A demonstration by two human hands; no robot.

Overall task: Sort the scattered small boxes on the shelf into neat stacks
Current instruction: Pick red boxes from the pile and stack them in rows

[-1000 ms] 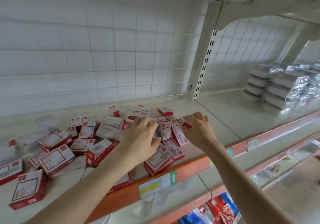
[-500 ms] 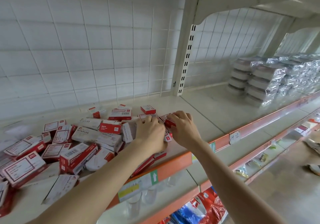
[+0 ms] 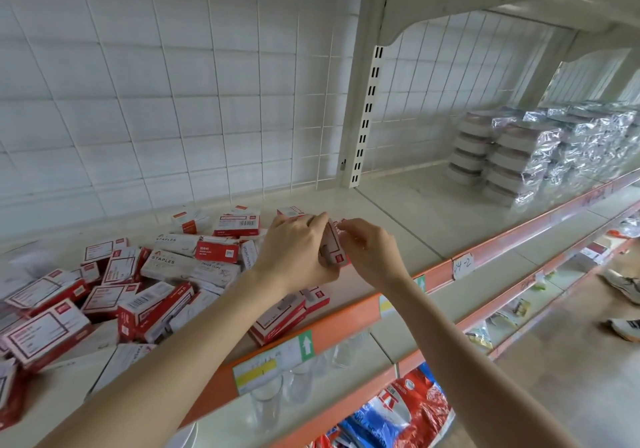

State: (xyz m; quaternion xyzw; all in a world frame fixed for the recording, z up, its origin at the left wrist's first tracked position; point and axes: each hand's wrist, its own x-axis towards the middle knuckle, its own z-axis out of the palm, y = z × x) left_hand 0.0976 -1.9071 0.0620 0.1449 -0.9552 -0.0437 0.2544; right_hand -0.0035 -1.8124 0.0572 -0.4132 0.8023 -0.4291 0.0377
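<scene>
Fingers (image 3: 313, 222) of the left hand (image 3: 294, 253) are curled round a clutch of boxes (image 3: 334, 250), held on edge just above the shelf (image 3: 398, 215) near its front rim. The right hand (image 3: 372, 257) pinches the same clutch from the right, fingertips (image 3: 348, 228) closed on its top edge. I judge this to be the gathering and squaring step, with a few like boxes lined up between the hands before being set down as a stack. The next move likely calls for pressing the edges flush and choosing a bare spot to the right, away from the scattered boxes (image 3: 138, 292) heaped on the left. A white pack (image 3: 166, 261) in that heap reads STAPLES, and one beside it seems to say PAPER CLIPS, though blurred. A handwritten tag (image 3: 463, 266) on the orange rim reads roughly 04-2. The red boxes' print is too small to read.
</scene>
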